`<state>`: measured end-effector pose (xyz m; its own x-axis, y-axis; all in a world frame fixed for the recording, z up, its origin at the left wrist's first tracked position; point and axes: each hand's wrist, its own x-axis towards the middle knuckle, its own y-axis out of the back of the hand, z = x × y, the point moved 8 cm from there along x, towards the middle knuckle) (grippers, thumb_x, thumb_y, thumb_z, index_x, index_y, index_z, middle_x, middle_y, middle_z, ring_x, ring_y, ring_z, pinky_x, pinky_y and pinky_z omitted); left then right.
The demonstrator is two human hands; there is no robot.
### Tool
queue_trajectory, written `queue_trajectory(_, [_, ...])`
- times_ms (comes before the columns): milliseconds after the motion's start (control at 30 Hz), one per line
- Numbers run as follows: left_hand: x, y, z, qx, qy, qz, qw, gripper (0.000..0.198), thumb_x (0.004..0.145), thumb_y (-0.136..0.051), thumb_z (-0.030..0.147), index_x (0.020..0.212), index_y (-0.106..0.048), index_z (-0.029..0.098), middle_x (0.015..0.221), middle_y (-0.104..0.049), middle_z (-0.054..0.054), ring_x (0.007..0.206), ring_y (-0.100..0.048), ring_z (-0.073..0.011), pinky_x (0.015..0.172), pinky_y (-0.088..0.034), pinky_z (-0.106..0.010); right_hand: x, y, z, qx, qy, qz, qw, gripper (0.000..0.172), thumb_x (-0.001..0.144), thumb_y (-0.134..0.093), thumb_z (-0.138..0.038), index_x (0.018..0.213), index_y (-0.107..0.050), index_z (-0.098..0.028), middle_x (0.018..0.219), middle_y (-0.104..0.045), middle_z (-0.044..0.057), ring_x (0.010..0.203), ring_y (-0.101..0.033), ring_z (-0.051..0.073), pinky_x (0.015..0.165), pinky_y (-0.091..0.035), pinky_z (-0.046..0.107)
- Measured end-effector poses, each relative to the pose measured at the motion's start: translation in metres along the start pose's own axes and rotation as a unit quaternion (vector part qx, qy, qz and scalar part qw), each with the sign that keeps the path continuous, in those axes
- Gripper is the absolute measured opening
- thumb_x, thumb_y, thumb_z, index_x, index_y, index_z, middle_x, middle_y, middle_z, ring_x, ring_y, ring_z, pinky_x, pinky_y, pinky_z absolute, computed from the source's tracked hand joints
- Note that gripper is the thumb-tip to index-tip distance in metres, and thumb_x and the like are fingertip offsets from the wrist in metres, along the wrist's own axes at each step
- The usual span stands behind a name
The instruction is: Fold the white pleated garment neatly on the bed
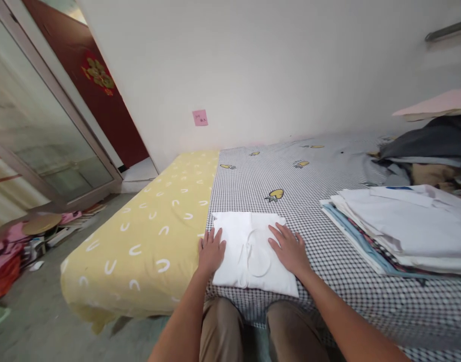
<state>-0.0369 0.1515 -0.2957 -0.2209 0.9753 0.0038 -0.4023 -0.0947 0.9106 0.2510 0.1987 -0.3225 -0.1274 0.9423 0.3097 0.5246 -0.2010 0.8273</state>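
Observation:
A white folded garment (234,251) with thin white ties or cords on top lies flat at the front edge of the bed, just before my knees. On its left edge rests my left hand (212,251), palm down with the fingers spread. Opposite it, my right hand (290,249) lies on the garment's right side, fingers also spread. Neither hand grips anything. A cord forms a loop on the cloth between them.
To the right sits a stack of folded clothes (407,221), white on top. Behind it is a heap of dark clothes (434,141). A checked sheet (309,201) and a yellow patterned sheet (140,251) cover the bed. Several items lie on the floor at left.

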Motion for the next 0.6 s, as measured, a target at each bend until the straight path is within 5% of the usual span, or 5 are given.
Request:
queue_trajectory(200, [-0.034, -0.01, -0.022, -0.129, 0.012, 0.026, 0.991, 0.055, 0.095, -0.051, 0.036, 0.149, -0.055, 0.028, 0.169, -0.04, -0.008, 0.161, -0.023, -0.0294, 0.131, -0.009, -0.057, 0.004, 0.012, 0.026, 0.172, 0.001, 0.076, 0.982, 0.056, 0.095, -0.044, -0.052, 0.137, -0.065, -0.022, 0.151, -0.059, 0.015, 0.141, -0.052, 0.028, 0.118, -0.039, 0.053])
queue_trajectory(333, [-0.072, -0.016, -0.046, -0.236, 0.002, 0.061, 0.97, 0.061, 0.097, -0.043, 0.045, 0.152, -0.047, 0.021, 0.161, -0.052, -0.013, 0.153, -0.042, -0.0252, 0.128, -0.028, -0.047, -0.014, 0.029, 0.018, 0.171, -0.006, 0.105, 0.98, 0.057, 0.096, -0.04, -0.051, 0.139, -0.063, -0.02, 0.147, -0.061, 0.017, 0.135, -0.057, 0.029, 0.111, -0.047, 0.052])
queue_trajectory(467, [-0.105, -0.018, -0.077, -0.372, 0.024, 0.137, 0.918, 0.068, 0.098, -0.036, 0.055, 0.153, -0.039, 0.017, 0.134, -0.071, -0.016, 0.128, -0.066, -0.0237, 0.114, -0.049, -0.046, -0.058, 0.049, -0.046, 0.051, 0.083, 0.134, 0.986, 0.048, 0.1, -0.045, -0.041, 0.145, -0.059, -0.031, 0.157, -0.053, 0.011, 0.147, -0.044, 0.032, 0.122, -0.026, 0.064])
queue_trajectory(533, [-0.113, -0.018, -0.083, -0.412, 0.036, 0.176, 0.893, 0.069, 0.092, -0.047, 0.06, 0.146, -0.047, 0.018, 0.12, -0.075, -0.014, 0.116, -0.07, -0.0261, 0.109, -0.052, -0.049, -0.079, 0.04, -0.09, -0.013, 0.158, 0.079, 0.984, 0.057, 0.096, -0.057, -0.039, 0.153, -0.051, -0.036, 0.165, -0.044, 0.007, 0.155, -0.033, 0.034, 0.124, -0.017, 0.066])
queue_trajectory(600, [-0.114, -0.016, -0.077, -0.395, 0.02, 0.188, 0.899, 0.069, 0.084, -0.058, 0.061, 0.138, -0.056, 0.018, 0.115, -0.074, -0.014, 0.109, -0.07, -0.0287, 0.106, -0.053, -0.052, -0.093, 0.017, -0.122, -0.059, 0.194, -0.011, 0.979, 0.082, 0.085, -0.075, -0.039, 0.159, -0.041, -0.041, 0.173, -0.032, 0.006, 0.159, -0.022, 0.038, 0.124, -0.013, 0.068])
